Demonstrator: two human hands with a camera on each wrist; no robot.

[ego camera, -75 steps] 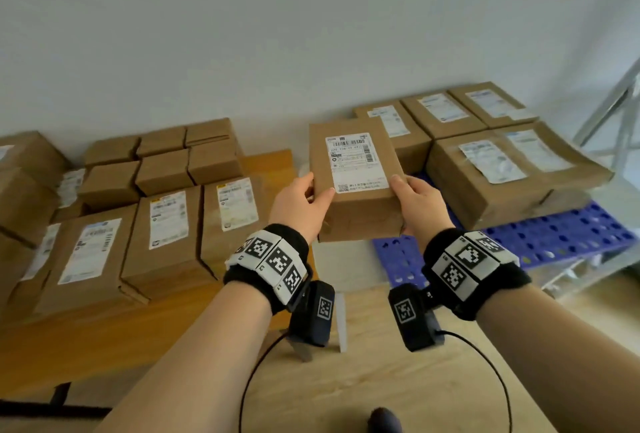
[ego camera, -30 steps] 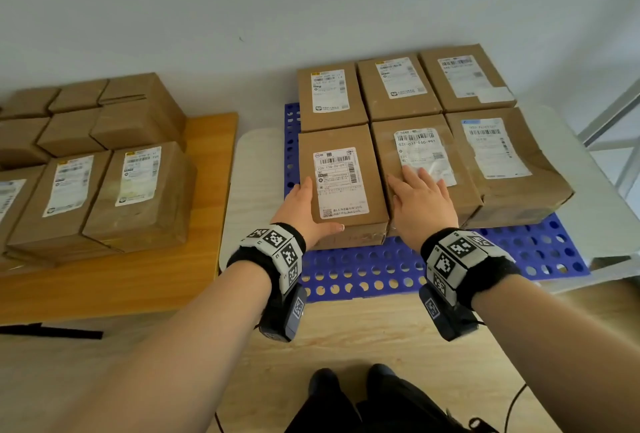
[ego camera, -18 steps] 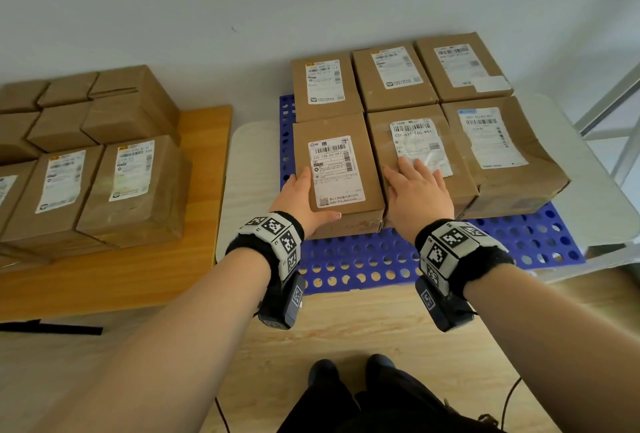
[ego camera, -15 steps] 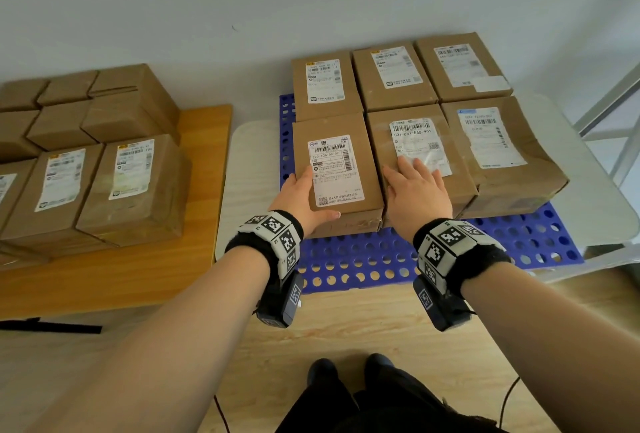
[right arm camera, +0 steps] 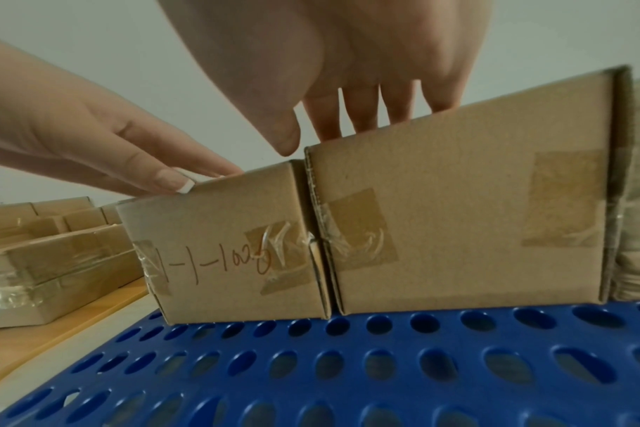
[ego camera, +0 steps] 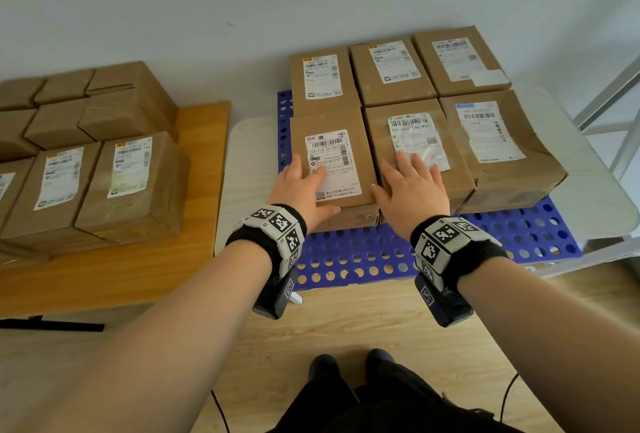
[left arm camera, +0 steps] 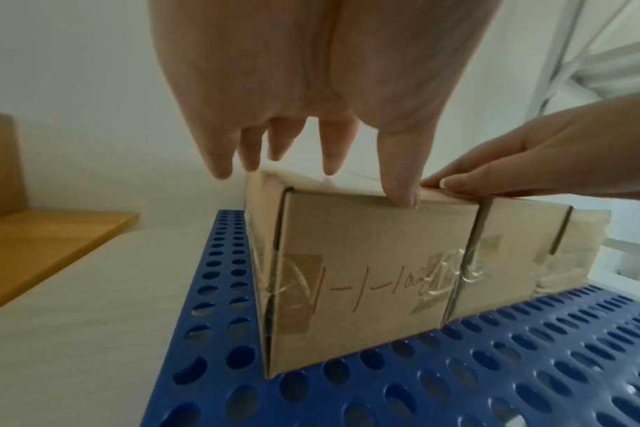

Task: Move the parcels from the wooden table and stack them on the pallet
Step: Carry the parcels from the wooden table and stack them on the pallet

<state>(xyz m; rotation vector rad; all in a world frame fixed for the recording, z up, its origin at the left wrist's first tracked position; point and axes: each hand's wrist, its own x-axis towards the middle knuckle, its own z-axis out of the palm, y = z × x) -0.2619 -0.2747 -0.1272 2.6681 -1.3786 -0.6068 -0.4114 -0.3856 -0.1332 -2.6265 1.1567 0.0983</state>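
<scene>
The front-left parcel (ego camera: 332, 169) sits on the blue pallet (ego camera: 360, 259) (touching its neighbour), the left hand (ego camera: 301, 190) and right hand (ego camera: 412, 190) lying flat, fingers relaxed, gripping nothing.

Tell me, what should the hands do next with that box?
Probably lift both hands away. The parcel already sits flat on the blue pallet, snug against its neighbour, and the left hand and right hand only rest on top.
</scene>
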